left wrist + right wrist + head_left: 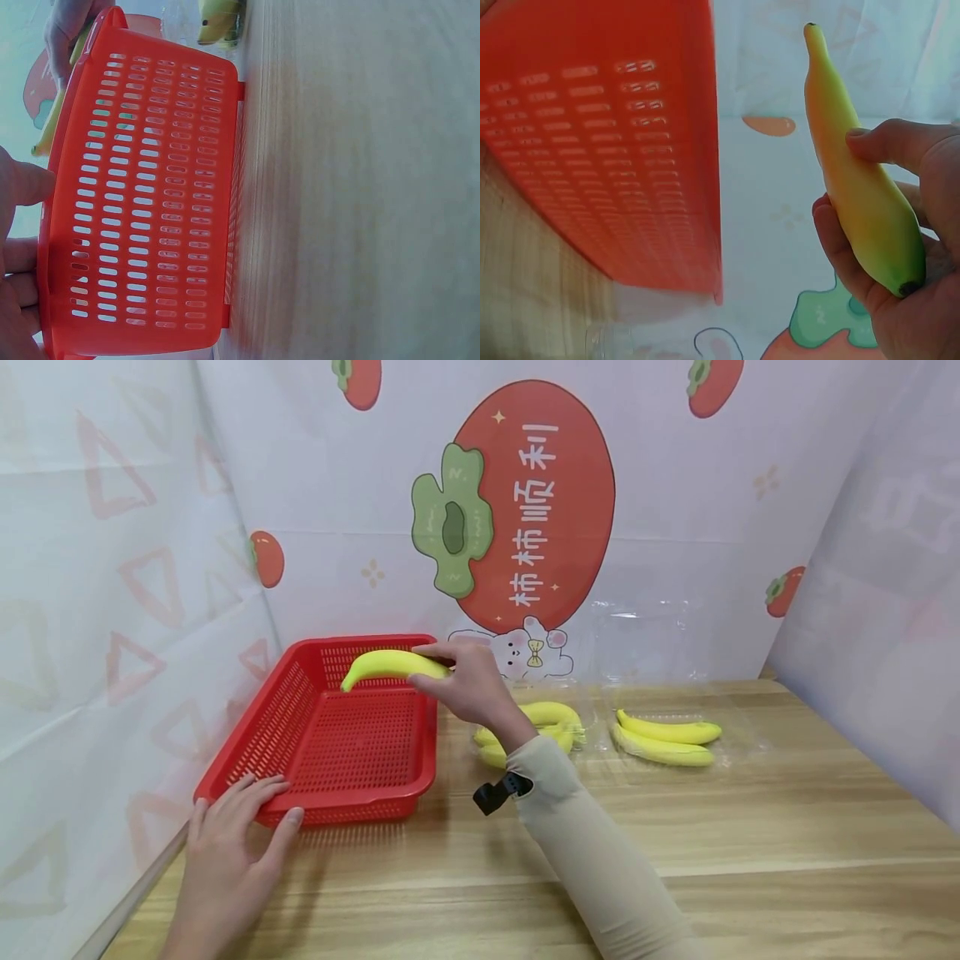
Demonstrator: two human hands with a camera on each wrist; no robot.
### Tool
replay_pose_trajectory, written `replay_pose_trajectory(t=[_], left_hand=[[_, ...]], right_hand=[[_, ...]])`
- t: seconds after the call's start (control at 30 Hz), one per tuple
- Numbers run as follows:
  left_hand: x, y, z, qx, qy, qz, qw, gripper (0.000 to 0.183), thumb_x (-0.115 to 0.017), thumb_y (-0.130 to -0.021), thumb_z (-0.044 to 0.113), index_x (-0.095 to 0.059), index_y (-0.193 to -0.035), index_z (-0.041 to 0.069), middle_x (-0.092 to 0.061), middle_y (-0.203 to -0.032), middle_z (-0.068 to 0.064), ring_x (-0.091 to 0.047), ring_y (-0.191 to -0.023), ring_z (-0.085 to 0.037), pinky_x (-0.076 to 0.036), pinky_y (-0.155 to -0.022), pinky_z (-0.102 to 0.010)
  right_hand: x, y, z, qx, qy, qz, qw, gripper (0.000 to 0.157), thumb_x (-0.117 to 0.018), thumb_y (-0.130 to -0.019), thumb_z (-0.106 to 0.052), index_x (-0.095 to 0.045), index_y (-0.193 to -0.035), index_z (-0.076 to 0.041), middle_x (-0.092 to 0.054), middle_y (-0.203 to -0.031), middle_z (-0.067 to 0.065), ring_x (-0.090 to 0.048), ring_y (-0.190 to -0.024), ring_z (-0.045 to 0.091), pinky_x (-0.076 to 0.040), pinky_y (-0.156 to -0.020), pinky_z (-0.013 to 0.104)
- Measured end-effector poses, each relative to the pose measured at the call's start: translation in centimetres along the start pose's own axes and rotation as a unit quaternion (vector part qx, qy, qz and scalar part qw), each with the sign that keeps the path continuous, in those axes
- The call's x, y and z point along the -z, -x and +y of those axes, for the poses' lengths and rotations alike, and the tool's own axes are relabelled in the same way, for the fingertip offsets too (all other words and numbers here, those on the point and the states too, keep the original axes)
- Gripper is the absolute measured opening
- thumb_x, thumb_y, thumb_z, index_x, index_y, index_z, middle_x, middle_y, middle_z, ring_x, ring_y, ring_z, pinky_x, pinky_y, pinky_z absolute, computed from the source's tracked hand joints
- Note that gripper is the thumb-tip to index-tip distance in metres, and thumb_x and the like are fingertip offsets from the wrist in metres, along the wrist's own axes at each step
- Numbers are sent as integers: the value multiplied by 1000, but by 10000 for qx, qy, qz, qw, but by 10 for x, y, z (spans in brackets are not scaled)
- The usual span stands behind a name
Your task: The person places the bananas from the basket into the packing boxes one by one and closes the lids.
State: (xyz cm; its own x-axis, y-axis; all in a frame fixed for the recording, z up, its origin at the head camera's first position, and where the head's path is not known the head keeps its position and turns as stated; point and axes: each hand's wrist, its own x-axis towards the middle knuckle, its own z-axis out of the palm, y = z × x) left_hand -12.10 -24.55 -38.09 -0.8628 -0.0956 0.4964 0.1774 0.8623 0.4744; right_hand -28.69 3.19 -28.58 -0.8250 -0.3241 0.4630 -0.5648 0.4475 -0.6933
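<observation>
A yellow banana (390, 665) is held above the right side of a red plastic basket (431, 727). My right hand (471, 681) pinches it between thumb and fingers near one end. In the right wrist view the banana (855, 180) shows a greenish end with a dark tip by the palm, its thin stem pointing away. My left hand (232, 852) rests on the basket's near left corner, fingers fairly straight over the rim. The left wrist view shows its thumb (34, 184) touching the rim of the slotted basket (150, 195). Inside, the basket floor is bare.
Several bananas (555, 714) lie in clear plastic packaging right of the basket, partly behind my right forearm. Two more bananas (667, 752) sit in an opened clear plastic box (738, 739) farther right. Printed cloth walls (675, 527) enclose the wooden table (750, 877) at the back and sides.
</observation>
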Motion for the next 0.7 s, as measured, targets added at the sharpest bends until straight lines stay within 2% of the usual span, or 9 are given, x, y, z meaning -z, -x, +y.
replay_pose_trajectory(t=[0.17,0.43,0.53,0.7], left_hand=[[0,0,0,-11,-2,14,10000,47,-72,-101,30,-63,-140,6,-63,-146,-24,-41,-147,-49,4,-132,-70],[0,1,0,-46,50,11,10000,47,-72,-101,30,-64,-140,6,-63,-146,-24,-41,-147,-49,4,-132,-69],[0,1,1,-70,70,50,9999,46,-72,-101,30,-64,-140,6,-63,-146,-24,-41,-147,-49,4,-133,-68],[0,0,1,-91,31,57,9999,46,-71,-102,30,-64,-140,6,-63,-147,-23,-42,-147,-49,4,-133,-68]], right_hand=[[8,8,8,57,1,159,9999,39,-79,-95,-24,-76,-132,-13,-72,-106,3,-64,-94,17,-60,-79,25],[24,14,21,176,89,351,9992,38,-80,-95,-20,-76,-132,-14,-77,-123,3,-70,-96,17,-63,-85,31],[30,14,26,155,81,392,9991,40,-81,-95,-20,-75,-134,-15,-77,-127,3,-71,-94,18,-63,-84,31],[40,17,32,58,65,437,9990,40,-80,-95,-20,-75,-135,-20,-79,-122,1,-69,-94,19,-60,-78,30]])
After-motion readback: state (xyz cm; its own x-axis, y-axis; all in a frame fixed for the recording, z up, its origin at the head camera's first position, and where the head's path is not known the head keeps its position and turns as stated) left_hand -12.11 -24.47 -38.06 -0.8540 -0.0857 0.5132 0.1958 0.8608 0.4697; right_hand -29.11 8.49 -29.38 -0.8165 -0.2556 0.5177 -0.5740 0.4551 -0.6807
